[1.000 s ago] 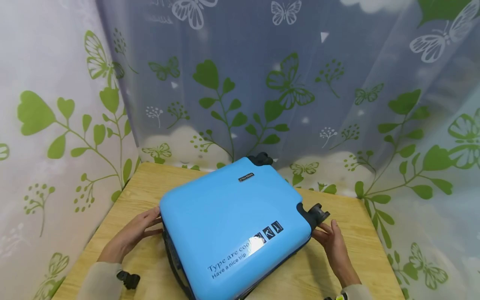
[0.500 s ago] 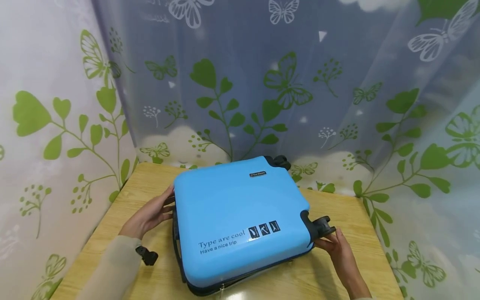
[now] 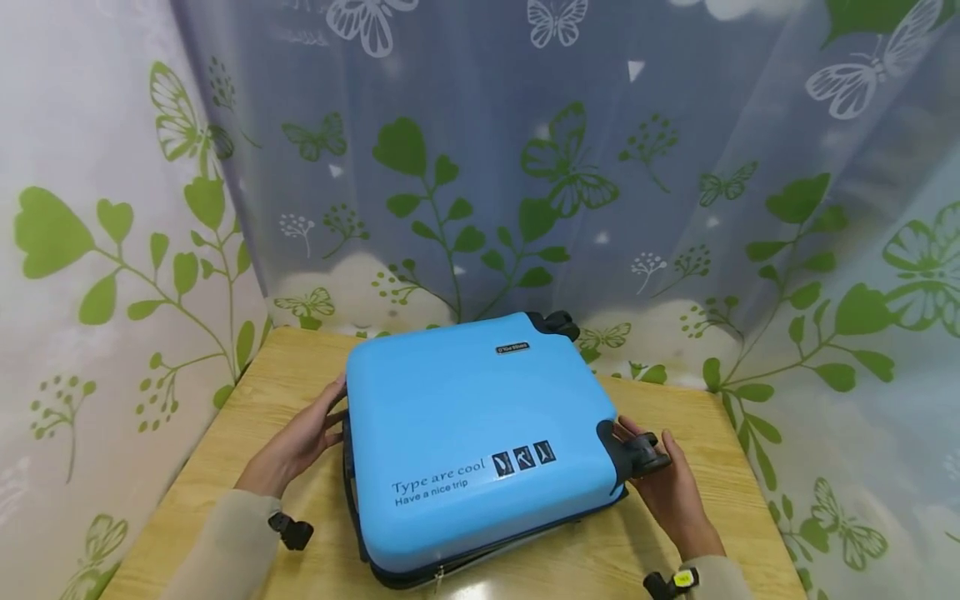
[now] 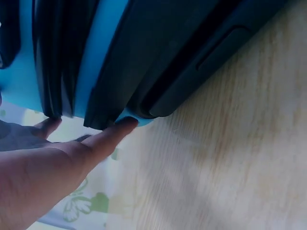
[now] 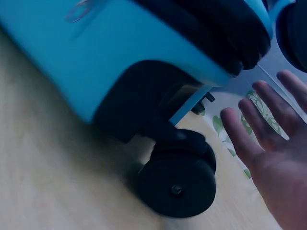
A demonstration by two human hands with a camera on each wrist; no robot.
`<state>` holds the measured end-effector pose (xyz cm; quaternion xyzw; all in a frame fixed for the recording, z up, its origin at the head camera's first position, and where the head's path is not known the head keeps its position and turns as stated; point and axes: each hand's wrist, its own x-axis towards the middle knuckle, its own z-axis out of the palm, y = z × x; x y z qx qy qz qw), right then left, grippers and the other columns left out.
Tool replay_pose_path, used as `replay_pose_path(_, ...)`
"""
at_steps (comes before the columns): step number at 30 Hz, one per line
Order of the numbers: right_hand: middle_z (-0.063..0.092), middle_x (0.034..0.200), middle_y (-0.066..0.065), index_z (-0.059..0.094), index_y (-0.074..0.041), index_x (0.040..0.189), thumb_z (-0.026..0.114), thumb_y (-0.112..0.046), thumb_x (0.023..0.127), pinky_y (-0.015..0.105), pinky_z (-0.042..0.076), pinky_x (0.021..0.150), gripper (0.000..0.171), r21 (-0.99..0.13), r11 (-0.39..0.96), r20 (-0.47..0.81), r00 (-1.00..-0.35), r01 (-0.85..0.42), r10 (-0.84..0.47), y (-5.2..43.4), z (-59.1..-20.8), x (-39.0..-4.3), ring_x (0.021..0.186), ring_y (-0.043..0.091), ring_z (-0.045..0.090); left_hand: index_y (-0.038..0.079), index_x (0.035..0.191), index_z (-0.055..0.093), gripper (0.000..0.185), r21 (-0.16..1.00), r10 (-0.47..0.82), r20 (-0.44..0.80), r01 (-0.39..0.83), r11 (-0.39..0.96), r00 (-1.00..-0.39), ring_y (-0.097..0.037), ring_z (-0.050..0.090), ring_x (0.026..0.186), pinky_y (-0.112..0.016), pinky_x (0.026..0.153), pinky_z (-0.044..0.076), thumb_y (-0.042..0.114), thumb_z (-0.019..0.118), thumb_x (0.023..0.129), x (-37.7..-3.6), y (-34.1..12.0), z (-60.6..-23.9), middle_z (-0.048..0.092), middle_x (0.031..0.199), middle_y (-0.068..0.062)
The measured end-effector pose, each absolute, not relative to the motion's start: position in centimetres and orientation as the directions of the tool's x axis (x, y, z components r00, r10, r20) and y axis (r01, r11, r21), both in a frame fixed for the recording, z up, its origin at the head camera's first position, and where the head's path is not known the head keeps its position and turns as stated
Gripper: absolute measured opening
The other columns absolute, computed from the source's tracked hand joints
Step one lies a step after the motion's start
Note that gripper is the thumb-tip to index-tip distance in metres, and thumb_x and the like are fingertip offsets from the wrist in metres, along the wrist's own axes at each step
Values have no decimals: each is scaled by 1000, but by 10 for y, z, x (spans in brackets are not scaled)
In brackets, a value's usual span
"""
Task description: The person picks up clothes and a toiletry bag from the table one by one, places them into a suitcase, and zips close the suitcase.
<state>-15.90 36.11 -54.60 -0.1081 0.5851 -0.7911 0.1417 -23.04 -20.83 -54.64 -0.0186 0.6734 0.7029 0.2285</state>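
Note:
A small light-blue hard-shell suitcase lies flat on the wooden table, its lettered face up. A black caster wheel sticks out at its near right corner, and another wheel at its far right corner. At the left end, my left hand rests straight fingers on the shell; the left wrist view has its fingertips at the edge beside black trim. My right hand is by the near right wheel, partly hidden behind it. In the right wrist view, its fingers are spread and straight, holding nothing.
The wooden table reaches to printed curtains at the back and on both sides. A zipper pull hangs at the suitcase's near side. Each wrist wears a dark strap.
The suitcase has turned clockwise and shifted right, the left hand moving right along with it. The right hand's fingers have come up from below the near wheel to behind it.

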Motion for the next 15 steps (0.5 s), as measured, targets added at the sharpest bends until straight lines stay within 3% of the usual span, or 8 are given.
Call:
replay_pose_path(6, 54, 162, -16, 49, -30, 164, 12, -41, 120, 27, 48, 119, 59, -911, -372, 44, -853, 180, -521, 361, -539, -180, 148, 2, 53, 32, 176, -12, 83, 943, 312, -328, -328, 57, -892, -58, -7, 165, -81, 124, 24, 69, 29, 113, -203, -207, -545, -24, 181, -12)
replay_pose_path(11, 60, 150, -27, 63, -45, 148, 22, -46, 119, 24, 49, 114, 50, -912, -290, -109, -855, 289, -508, 358, -527, -189, 138, -5, 57, 34, 174, -17, 83, 943, 338, -327, -328, 56, -882, -60, -7, 164, -84, 118, 31, 65, 31, 115, -184, -203, -541, -26, 181, -13)
replay_pose_path(15, 63, 143, -26, 69, -49, 139, 28, -49, 118, 25, 49, 112, 47, -893, -250, -209, -835, 375, -509, 357, -521, -193, 134, -4, 58, 34, 174, -15, 80, 951, 359, -306, -302, 70, -882, -59, -9, 165, -86, 114, 34, 59, 33, 116, -175, -200, -541, -23, 182, -13)
